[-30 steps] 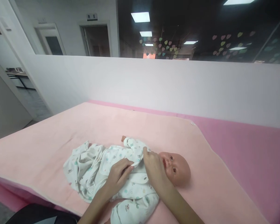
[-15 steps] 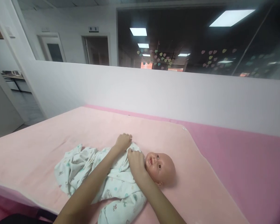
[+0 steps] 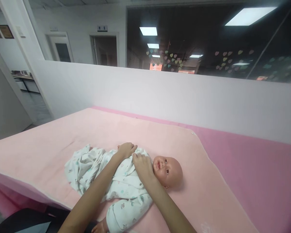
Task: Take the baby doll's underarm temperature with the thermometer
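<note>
A baby doll (image 3: pixel 168 172) lies on its back with its bald head to the right. It wears a white baby outfit (image 3: pixel 126 189) with a small coloured print. My left hand (image 3: pixel 127 150) is closed around the far sleeve, its fingertips close to those of my other hand. At the upper chest, just below the doll's chin, my right hand (image 3: pixel 142 165) has its fingers curled on the front of the outfit. Part of the doll's far hand shows beside my left wrist. The cloth under my fingers is hidden. The outfit's leg end is bunched at the left.
A pale pink mat (image 3: pixel 184 207) lies under the doll, over a brighter pink surface (image 3: pixel 252 161). Behind rises a white wall (image 3: pixel 184 97) with a large window (image 3: pixel 196 38) above. At the left stands a doorway with a table (image 3: pixel 26 77) beyond.
My left hand has come down a little onto the far sleeve, and part of the doll's far hand now shows. My right hand stays at the chest. The view has shifted slightly.
</note>
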